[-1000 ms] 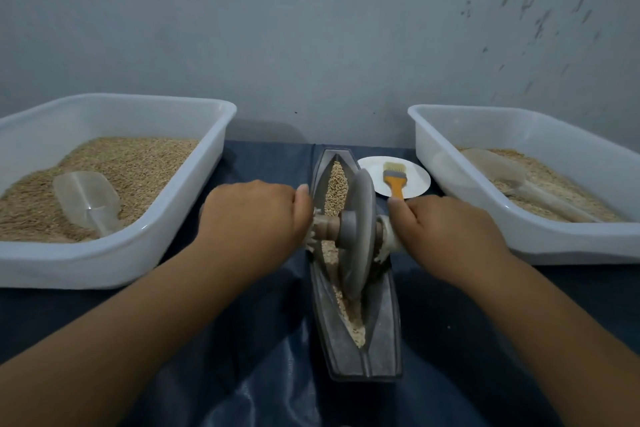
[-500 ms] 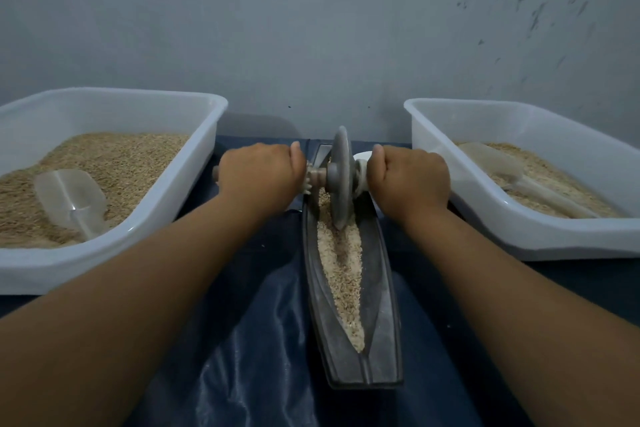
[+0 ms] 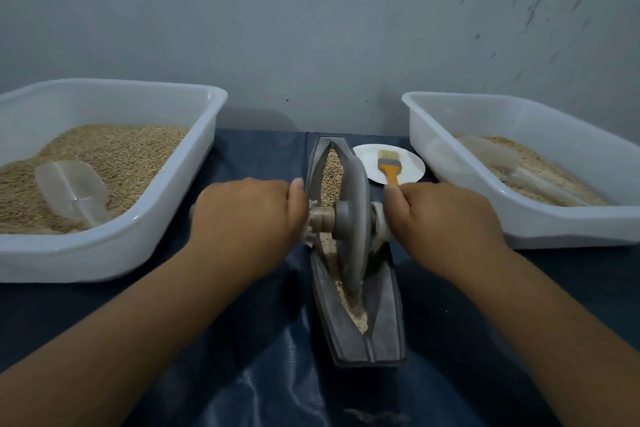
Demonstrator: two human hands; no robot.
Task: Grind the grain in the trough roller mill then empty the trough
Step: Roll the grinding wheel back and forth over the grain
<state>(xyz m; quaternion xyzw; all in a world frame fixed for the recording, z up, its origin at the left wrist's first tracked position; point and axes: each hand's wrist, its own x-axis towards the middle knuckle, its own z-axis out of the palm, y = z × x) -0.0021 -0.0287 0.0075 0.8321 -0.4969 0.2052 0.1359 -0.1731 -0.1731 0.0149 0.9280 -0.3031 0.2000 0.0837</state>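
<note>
Grain (image 3: 331, 168) lies loose in the trough (image 3: 388, 315) at mid-table, running toward the far edge, and we hold the axle (image 3: 322, 217) on both sides, left hand (image 3: 249, 215) and right hand (image 3: 443, 215) each curled round a stub. Outward from that grip, the wheel (image 3: 353, 218) looks heavy and stiff, so we judge the axle ends the only sound hold. For emptying, we would take the rigid trough by its long rims, since the meal will spill easily.

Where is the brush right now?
The brush lies on the small white plate, just right of the trough's far end and left of the right bin.
</note>
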